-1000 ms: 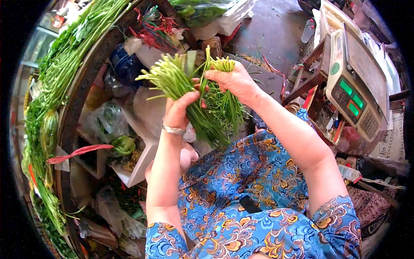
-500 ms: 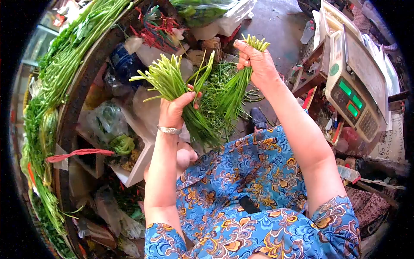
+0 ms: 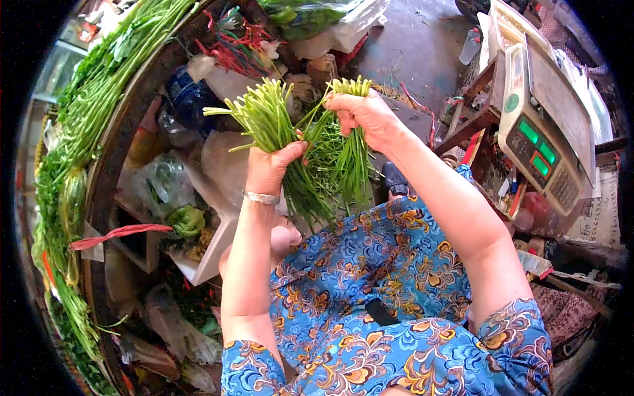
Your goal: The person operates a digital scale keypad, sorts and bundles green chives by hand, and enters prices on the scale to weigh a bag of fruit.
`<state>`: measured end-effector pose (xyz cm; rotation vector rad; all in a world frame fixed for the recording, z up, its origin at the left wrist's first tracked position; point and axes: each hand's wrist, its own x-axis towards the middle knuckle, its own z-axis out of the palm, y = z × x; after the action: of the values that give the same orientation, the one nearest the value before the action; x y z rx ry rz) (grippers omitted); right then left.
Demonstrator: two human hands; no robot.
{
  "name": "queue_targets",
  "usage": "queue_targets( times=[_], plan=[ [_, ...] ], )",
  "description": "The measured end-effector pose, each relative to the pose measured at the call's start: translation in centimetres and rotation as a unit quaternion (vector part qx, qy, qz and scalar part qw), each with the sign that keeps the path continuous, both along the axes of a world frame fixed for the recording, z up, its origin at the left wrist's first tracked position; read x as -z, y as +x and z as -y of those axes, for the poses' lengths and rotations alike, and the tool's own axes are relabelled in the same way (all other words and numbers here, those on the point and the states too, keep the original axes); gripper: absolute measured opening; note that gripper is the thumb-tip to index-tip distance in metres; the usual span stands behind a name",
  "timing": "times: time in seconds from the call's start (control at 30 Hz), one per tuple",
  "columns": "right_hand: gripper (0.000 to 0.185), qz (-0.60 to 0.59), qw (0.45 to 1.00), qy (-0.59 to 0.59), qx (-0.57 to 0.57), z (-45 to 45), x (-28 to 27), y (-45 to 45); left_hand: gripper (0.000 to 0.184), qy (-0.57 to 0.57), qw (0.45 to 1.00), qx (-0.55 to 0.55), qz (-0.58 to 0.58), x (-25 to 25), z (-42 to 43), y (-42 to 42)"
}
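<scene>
My left hand [image 3: 269,168] is closed around a thick bunch of long green vegetable stalks [image 3: 265,119]. Their pale cut ends point up and fan out, while the darker, thinner ends hang below. To its right, my right hand [image 3: 371,120] grips a smaller bunch of the same stalks [image 3: 354,165] near the pale ends, and that bunch also hangs down. The bunches are close together, with a few thin stalks between the hands. Loose green stalks and trimmings [image 3: 322,145] lie heaped below and behind them. The exact kind of vegetable is unclear.
A curved ledge [image 3: 109,142] on the left bears long leafy greens [image 3: 99,119]. Plastic bags [image 3: 162,181] and a white foam box [image 3: 221,244] sit beneath it. To the right stands a scale [image 3: 548,142] with lit green digits. Red ties [image 3: 241,49] hang at the top.
My right hand has come left and down with its bunch, closer to my left hand. My left hand has barely moved and keeps its grip.
</scene>
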<state>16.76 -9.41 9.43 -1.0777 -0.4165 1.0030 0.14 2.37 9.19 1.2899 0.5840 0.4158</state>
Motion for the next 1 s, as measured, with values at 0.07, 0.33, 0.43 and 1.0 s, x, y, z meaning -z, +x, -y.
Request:
queue_targets(
  times=[0.07,0.33,0.43,1.0],
  plan=[
    [0.007,0.006,1.000,-0.006,0.018,0.0,0.2,0.3,0.021,-0.002,1.000,0.006,-0.009,0.0,-0.2,-0.1],
    [0.011,0.003,0.981,0.006,0.193,0.9,0.9,4.2,0.026,-0.045,0.999,0.013,-0.025,-0.3,-0.8,-1.0],
    [0.014,0.022,0.985,0.006,0.174,1.6,-0.1,4.8,0.026,-0.040,0.999,0.001,-0.018,-0.2,-1.2,-1.3],
    [0.021,0.450,0.890,-0.067,-0.001,0.5,0.7,0.9,0.023,-0.041,0.999,0.002,-0.017,-0.1,-1.1,-0.5]
  ],
)
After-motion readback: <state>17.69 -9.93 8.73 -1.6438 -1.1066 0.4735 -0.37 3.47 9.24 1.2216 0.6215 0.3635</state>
